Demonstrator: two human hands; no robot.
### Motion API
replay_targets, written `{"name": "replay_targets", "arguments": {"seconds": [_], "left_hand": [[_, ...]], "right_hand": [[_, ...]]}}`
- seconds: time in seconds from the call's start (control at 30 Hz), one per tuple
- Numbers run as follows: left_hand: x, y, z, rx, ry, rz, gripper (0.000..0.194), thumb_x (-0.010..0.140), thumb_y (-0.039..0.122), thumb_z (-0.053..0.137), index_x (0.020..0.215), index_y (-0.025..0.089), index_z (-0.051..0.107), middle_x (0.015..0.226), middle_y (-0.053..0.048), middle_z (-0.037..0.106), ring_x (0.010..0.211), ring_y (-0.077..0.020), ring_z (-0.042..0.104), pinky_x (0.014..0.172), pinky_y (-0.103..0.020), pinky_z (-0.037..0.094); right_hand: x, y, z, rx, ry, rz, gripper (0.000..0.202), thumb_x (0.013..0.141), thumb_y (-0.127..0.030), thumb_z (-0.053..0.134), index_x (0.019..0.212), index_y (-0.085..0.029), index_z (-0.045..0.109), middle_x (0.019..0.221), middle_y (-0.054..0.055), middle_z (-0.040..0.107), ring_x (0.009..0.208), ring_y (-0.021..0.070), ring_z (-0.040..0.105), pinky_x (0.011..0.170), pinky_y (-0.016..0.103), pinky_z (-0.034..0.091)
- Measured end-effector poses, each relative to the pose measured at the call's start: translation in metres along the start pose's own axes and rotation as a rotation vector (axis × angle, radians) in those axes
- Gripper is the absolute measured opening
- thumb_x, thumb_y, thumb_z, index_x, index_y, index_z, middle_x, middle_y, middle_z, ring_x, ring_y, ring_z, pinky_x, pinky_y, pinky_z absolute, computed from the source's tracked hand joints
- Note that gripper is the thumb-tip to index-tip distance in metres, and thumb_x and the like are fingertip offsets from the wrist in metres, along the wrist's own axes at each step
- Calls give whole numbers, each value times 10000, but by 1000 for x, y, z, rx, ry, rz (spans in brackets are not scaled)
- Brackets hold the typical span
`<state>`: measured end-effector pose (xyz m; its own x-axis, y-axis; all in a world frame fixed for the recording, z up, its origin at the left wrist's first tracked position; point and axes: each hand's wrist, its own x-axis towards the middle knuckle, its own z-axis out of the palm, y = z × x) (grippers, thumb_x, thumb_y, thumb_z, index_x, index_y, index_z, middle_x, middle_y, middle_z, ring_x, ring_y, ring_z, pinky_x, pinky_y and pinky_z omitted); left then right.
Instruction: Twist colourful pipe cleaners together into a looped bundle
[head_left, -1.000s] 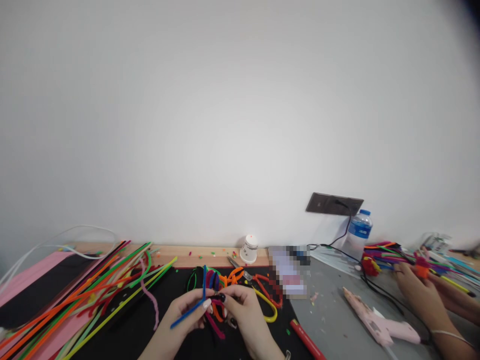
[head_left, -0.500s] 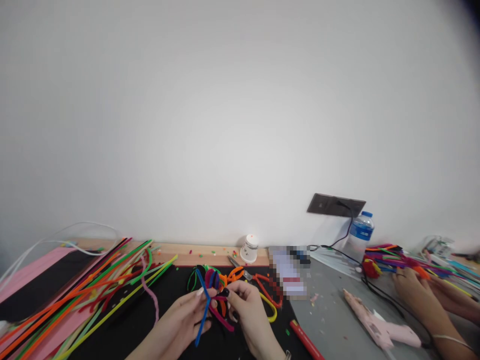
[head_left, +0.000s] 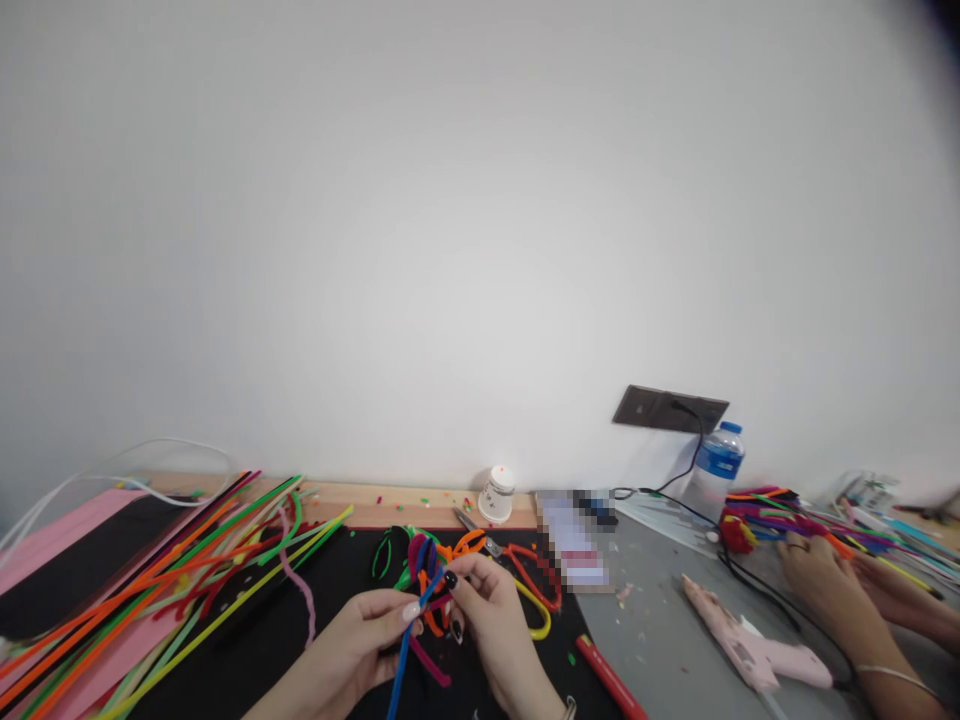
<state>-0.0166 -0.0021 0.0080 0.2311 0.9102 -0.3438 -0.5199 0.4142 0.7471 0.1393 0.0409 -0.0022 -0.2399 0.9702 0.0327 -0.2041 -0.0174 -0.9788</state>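
A blue pipe cleaner (head_left: 400, 672) is pinched between the thumb and fingers of my left hand (head_left: 367, 632) and hangs down below them. My right hand (head_left: 484, 612) grips the upper end of the same blue strip, its dark-nailed thumb on top. A magenta pipe cleaner (head_left: 430, 662) slants down between the two hands. Just behind the fingertips lie green loops (head_left: 384, 556) and orange and purple pieces, partly hidden by my hands. Scissors with orange handles (head_left: 525, 568) rest behind my right hand, beside a yellow loop (head_left: 541, 622).
Many pipe cleaners (head_left: 187, 580) spread over the left side. A white cup (head_left: 496, 495) stands near the wall. To the right are a blurred-out phone (head_left: 576, 545), a red pen-like stick (head_left: 609, 680), a pink glue gun (head_left: 754, 645), a bottle (head_left: 716, 472) and another person's hands (head_left: 825, 590).
The blue strip has dropped lower and tilted, and my right fingers have moved from the magenta strip onto its upper end. My left thumb has shifted down. The magenta end has moved slightly left.
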Motion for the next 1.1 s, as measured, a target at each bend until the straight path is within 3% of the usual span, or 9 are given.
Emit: {"name": "replay_targets", "arguments": {"seconds": [0.17,0.27,0.47,0.67,0.9,1.1], "left_hand": [[13,-8,-8,109,-36,47,304,513,322,798,712,195,605,536,69,564,492,-69,492,491,-166,352],[24,-19,-16,265,-16,56,416,472,402,793,786,194,617,502,86,523,400,-55,429,440,-172,336],[29,-25,-19,579,-11,91,401,528,529,704,549,149,577,460,69,475,407,-56,400,457,-185,373],[25,-13,-18,546,24,220,354,615,468,673,566,157,509,472,84,458,418,-59,421,438,-169,360],[23,-9,-16,569,66,233,369,620,473,652,545,174,450,474,86,445,446,-77,427,466,-189,373],[20,-11,-13,633,3,293,329,685,428,606,549,181,436,484,88,415,459,-86,426,466,-191,358]], "right_hand": [[-1,-3,1,-9,3,-37,132,718,-255,609,786,-145,582,516,-53,477,420,64,388,411,173,273],[-3,-7,2,-9,30,-54,120,705,-242,618,772,-151,581,590,-38,504,448,65,409,439,182,311],[-4,-10,4,-38,14,-65,150,703,-267,624,781,-148,575,597,-34,494,463,74,434,448,186,332],[2,-1,-2,-177,3,-90,238,768,-393,550,756,-158,513,519,-57,425,409,79,393,403,192,307],[1,3,-7,-318,-38,-123,216,803,-311,487,645,-170,438,533,-42,431,449,88,383,435,202,297],[-3,-1,-5,-586,50,-211,241,811,-214,434,581,-189,368,516,-47,376,487,101,356,477,219,275]]}}
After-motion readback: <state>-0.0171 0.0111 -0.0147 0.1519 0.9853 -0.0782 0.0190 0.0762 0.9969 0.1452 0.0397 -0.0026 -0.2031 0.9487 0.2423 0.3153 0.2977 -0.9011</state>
